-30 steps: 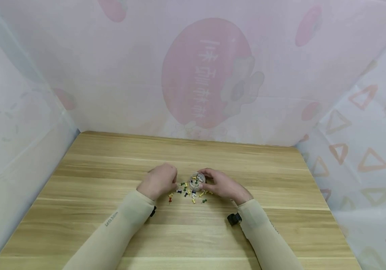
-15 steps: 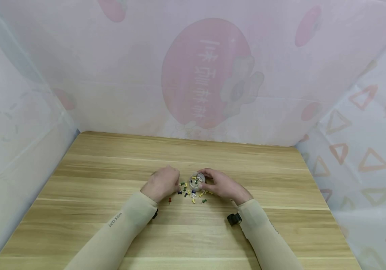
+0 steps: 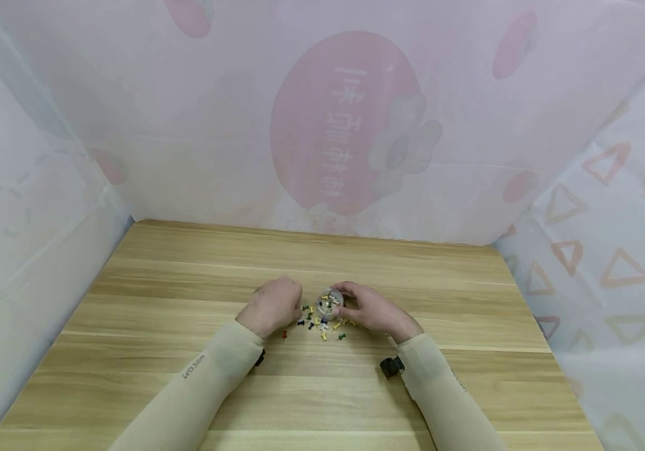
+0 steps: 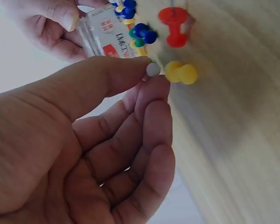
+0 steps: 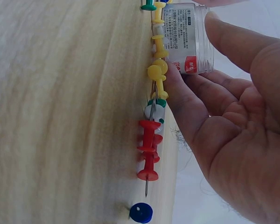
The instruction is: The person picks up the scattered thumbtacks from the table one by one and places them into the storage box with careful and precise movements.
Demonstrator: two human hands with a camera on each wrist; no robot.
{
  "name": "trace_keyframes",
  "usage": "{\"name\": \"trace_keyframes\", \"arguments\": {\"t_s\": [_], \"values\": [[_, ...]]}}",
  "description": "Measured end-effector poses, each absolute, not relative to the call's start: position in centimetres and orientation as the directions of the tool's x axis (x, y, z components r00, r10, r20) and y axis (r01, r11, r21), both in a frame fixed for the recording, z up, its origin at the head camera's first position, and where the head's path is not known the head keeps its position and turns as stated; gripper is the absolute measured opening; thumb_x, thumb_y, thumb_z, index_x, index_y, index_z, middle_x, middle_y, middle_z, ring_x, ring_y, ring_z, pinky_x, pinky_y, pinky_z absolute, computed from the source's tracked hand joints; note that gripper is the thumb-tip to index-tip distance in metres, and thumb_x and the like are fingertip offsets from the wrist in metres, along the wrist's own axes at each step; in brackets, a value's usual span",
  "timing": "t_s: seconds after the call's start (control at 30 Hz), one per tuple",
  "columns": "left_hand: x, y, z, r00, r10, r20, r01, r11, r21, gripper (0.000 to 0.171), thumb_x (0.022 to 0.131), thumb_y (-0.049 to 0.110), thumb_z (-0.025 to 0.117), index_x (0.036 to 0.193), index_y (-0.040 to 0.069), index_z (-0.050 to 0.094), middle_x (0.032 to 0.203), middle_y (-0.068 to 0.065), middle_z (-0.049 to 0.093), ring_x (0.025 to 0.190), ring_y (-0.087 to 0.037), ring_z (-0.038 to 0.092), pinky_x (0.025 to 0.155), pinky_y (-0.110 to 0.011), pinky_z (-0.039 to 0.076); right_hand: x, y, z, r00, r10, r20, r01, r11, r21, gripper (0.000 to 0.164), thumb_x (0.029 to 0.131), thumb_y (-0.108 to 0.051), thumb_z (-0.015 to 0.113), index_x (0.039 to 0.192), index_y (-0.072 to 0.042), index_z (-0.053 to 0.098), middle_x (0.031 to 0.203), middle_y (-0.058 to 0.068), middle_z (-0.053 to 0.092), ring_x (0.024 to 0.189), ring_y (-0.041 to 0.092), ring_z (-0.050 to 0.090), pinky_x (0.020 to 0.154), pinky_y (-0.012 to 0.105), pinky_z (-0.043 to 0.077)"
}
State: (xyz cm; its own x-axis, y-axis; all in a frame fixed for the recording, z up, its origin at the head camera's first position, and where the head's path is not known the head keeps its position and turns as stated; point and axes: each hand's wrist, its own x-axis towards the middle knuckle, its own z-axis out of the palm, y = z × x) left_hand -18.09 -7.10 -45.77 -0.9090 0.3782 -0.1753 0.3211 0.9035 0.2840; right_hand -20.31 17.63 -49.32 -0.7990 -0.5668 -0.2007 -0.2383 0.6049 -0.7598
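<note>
My left hand (image 3: 273,305) is low over the table, just left of the jar. In the left wrist view its thumb and forefinger pinch a white push pin (image 4: 153,70). Close beyond those fingertips lie a yellow push pin (image 4: 181,73), a red push pin (image 4: 174,28) and a blue push pin (image 4: 144,33). My right hand (image 3: 376,310) holds a small clear jar (image 5: 182,37) with a printed label, thumb on one side and fingers on the other. The jar stands upright and uncovered, with some push pins inside, as the head view shows.
Several loose push pins in green, yellow, blue and white lie in front of the jar on the wooden table (image 3: 322,394). One red push pin (image 3: 285,334) lies apart, near my left wrist. A printed cloth wall (image 3: 215,156) rises behind the table.
My left hand has shifted slightly right, closer to the jar, and then stayed almost still. My right hand and the jar have kept their place.
</note>
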Motion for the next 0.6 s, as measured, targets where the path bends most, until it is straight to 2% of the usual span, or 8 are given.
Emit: {"name": "trace_keyframes", "arguments": {"t_s": [0.13,0.37,0.6], "values": [[-18.2,-7.1,-45.6,-0.909,0.396,-0.128,0.346,0.889,0.299,0.039,0.084,0.004,0.068,0.053,0.018,0.049,0.050,0.008,0.040,0.044,-0.007,0.039,0.042,-0.024,0.034,-20.3,17.6,-49.4,-0.796,-0.574,-0.193,-0.238,0.589,-0.772,0.058,0.100,-0.029,0.069,0.152,-0.013,0.050,0.148,0.005,0.058,0.135,0.019,0.053,0.114,0.043,0.040],[-18.4,-6.7,-45.2,-0.905,0.424,-0.037,0.394,0.867,0.307,0.025,0.093,0.015,0.071,0.071,0.019,0.061,0.063,0.008,0.056,0.053,-0.008,0.051,0.050,-0.026,0.045,-20.3,17.6,-49.3,-0.793,-0.578,-0.192,-0.231,0.578,-0.783,0.058,0.100,-0.028,0.069,0.152,-0.012,0.049,0.148,0.005,0.058,0.134,0.019,0.053,0.113,0.043,0.041],[-18.6,-6.1,-45.0,-0.900,0.431,0.057,0.426,0.848,0.314,0.011,0.095,0.023,0.073,0.086,0.017,0.071,0.075,0.008,0.063,0.060,-0.006,0.055,0.058,-0.026,0.050,-20.3,17.6,-49.3,-0.791,-0.581,-0.192,-0.238,0.582,-0.778,0.058,0.100,-0.027,0.069,0.152,-0.011,0.049,0.148,0.006,0.058,0.134,0.018,0.053,0.112,0.043,0.041]]}}
